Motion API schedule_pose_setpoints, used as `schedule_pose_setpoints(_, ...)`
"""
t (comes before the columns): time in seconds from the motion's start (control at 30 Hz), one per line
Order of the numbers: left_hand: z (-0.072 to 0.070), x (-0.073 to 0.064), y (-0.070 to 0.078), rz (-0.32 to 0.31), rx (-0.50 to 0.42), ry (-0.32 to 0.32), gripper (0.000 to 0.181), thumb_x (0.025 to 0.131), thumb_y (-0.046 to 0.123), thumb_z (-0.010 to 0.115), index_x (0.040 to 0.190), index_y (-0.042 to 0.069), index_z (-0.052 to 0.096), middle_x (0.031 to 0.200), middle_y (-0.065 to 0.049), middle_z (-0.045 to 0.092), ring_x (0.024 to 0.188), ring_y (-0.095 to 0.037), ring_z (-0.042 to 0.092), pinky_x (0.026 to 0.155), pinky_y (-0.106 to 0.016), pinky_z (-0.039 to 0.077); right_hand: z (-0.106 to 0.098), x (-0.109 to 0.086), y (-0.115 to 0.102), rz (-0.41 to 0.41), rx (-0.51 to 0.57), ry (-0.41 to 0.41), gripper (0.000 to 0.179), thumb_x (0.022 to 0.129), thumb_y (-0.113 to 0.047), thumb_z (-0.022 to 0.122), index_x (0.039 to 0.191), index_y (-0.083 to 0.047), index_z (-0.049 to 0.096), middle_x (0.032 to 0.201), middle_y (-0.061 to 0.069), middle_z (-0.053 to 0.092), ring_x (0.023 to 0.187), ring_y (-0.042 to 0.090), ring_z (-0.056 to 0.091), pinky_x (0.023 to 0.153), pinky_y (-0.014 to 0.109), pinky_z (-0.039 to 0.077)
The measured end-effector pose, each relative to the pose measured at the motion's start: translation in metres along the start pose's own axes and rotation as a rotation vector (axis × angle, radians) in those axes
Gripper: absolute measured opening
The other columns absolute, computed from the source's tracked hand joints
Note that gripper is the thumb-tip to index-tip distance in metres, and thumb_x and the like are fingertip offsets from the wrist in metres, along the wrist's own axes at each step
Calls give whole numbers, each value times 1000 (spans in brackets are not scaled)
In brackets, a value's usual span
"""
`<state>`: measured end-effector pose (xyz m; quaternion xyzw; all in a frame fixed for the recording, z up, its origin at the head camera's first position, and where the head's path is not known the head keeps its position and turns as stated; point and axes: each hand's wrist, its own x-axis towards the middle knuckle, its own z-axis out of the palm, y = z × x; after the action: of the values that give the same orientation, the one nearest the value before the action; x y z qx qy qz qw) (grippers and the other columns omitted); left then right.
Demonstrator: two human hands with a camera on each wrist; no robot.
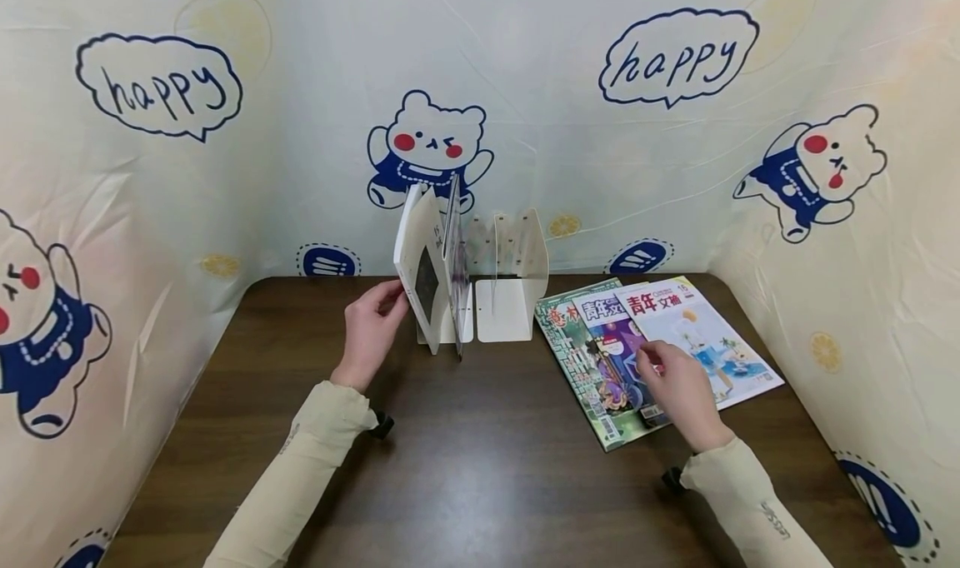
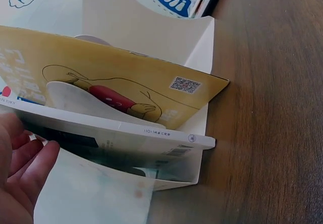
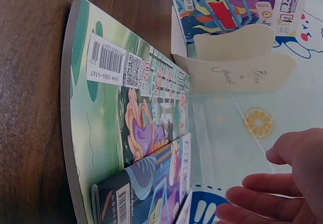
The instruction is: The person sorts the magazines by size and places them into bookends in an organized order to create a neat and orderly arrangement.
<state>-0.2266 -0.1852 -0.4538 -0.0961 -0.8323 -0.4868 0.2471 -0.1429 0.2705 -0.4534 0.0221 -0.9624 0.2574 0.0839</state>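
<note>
My left hand (image 1: 375,322) is at the left side of a white book (image 1: 420,251) with a dark picture on its cover. The fingers (image 2: 43,166) lie loosely bent right at that cover. The book stands upright in a white book rack (image 1: 504,311). One slot over stands a thin magazine (image 2: 151,85), its near face yellow with a QR code. My right hand (image 1: 678,389) is over a fanned stack of magazines, its fingers (image 3: 267,183) relaxed and holding nothing. The stack shows a green magazine (image 3: 96,128), a purple one (image 1: 611,351) and a white one (image 1: 697,326).
Curved white dividers (image 1: 536,251) rise from the right part of the rack. The brown table (image 1: 487,451) meets a pale printed cloth (image 1: 322,135) at the back and sides. The magazine stack sits right of the rack, near the table's right edge.
</note>
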Motion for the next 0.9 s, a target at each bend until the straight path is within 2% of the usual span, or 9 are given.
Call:
schedule_pose_setpoints(0.13, 2, 1, 1, 11, 11, 7, 21, 99, 8, 70, 118, 1, 76, 111, -16, 76, 97, -29, 75, 85, -45, 62, -3, 2, 3, -2, -18, -24, 34, 106, -23, 59, 123, 5, 68, 115, 25, 71, 104, 40, 68, 91, 60, 55)
schedule_pose_setpoints(0.33, 3, 0, 3, 8, 18, 16, 19, 99, 7, 71, 116, 2, 76, 109, -15, 77, 96, -29, 75, 82, -43, 63, -13, 15, 17, 1, -75, -78, 36, 105, -24, 59, 119, 7, 68, 113, 27, 71, 102, 43, 67, 90, 61, 54)
schedule_pose_setpoints(0.57, 1, -1, 7, -17, -14, 18, 20, 98, 9, 72, 116, 3, 77, 108, -14, 77, 97, -28, 75, 82, -23, 61, -22, 37, 49, 38, -143, -149, 40, 104, -24, 57, 119, 12, 66, 114, 33, 68, 105, 48, 64, 93, 64, 51)
schedule_pose_setpoints(0.67, 1, -1, 8, -34, -23, 15, 21, 98, 10, 72, 118, 4, 76, 109, -13, 77, 99, -27, 75, 82, -19, 59, -24, 45, 62, 57, -174, -170, 41, 104, -24, 57, 119, 14, 65, 113, 35, 67, 103, 50, 64, 92, 65, 51)
schedule_pose_setpoints(0.77, 2, -1, 9, -47, -36, 10, 23, 99, 12, 72, 120, 5, 76, 111, -12, 77, 101, -26, 74, 85, -26, 60, -25, 52, 72, 70, -184, -194, 41, 103, -24, 58, 119, 14, 64, 113, 35, 66, 102, 50, 64, 92, 65, 50)
schedule_pose_setpoints(0.9, 3, -1, 9, -58, -70, 9, 25, 99, 13, 73, 123, 5, 75, 113, -14, 77, 104, -28, 74, 88, -45, 61, -22, 62, 80, 51, -211, -227, 45, 102, -24, 58, 121, 16, 62, 113, 36, 65, 104, 50, 62, 93, 65, 50)
